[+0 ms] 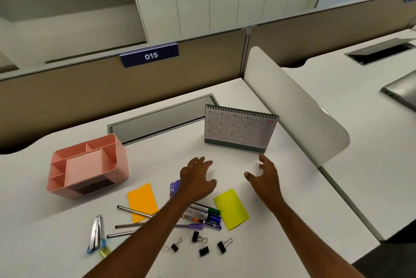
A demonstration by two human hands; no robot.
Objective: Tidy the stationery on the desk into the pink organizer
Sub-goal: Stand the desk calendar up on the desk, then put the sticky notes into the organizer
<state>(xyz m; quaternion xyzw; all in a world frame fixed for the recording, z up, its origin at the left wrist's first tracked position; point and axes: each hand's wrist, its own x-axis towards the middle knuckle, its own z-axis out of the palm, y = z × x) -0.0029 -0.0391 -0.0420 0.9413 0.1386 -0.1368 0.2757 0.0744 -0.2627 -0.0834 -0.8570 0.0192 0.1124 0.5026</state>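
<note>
Head view: left hand half hides purple item, identity unclear.

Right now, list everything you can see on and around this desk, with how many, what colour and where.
pink plastic organizer: one, pink, left of the desk, compartments bare
spiral desk calendar: one, white with grey base, upright at centre back
orange sticky pad: one, orange, right of the organizer
yellow sticky pad: one, yellow-green, front right
purple device: one, purple, partly hidden under the left hand
capped markers: about four, green, blue and purple caps, left of the yellow pad
slim grey pens: three, grey, front left
black binder clips: four, black, near edge
metal stapler: one, silver, front left
closed laptop: one, grey, neighbouring desk
left hand: open, above the purple device
right hand: open, near the calendar
</note>
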